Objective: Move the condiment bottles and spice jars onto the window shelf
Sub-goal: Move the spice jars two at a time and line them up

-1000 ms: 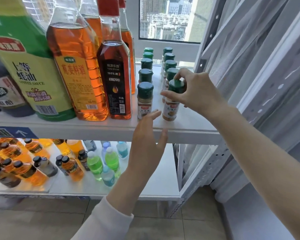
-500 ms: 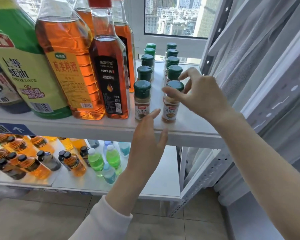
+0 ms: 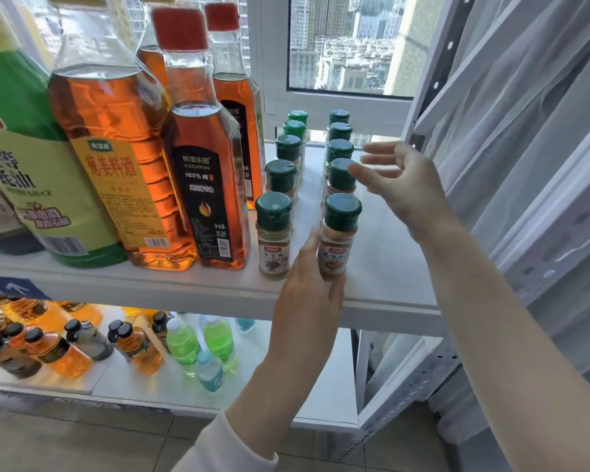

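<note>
Head view, the only feed I'm getting. The task is looking mostly done. Two rows of green-capped spice jars are standing on the window shelf (image 3: 382, 267), and I'm counting five per row, running from the front edge back toward the window (image 3: 348, 46). The big amber bottles (image 3: 205, 185) and the green oyster sauce bottle (image 3: 31, 165) are sitting on the same shelf, left of the jars.

The front right jar (image 3: 339, 240) is sitting near the front edge, just beside the front left jar (image 3: 274, 233) but not touching it. It's standing upright with its long axis vertical, cap up and label facing me.

The left hand (image 3: 307, 287) is lying against that jar's lower left side with the fingers fairly straight. They're touching the jar rather than wrapping it, so I'm reading this as a final nudge into line. The right hand (image 3: 399, 185) is hovering right of the right-hand row, fingers spread, holding nothing.

Small bottles (image 3: 133, 345) are sitting on the lower shelf (image 3: 321, 386). I can't tell whether they're part of the job. If they are, that's what's left.
</note>
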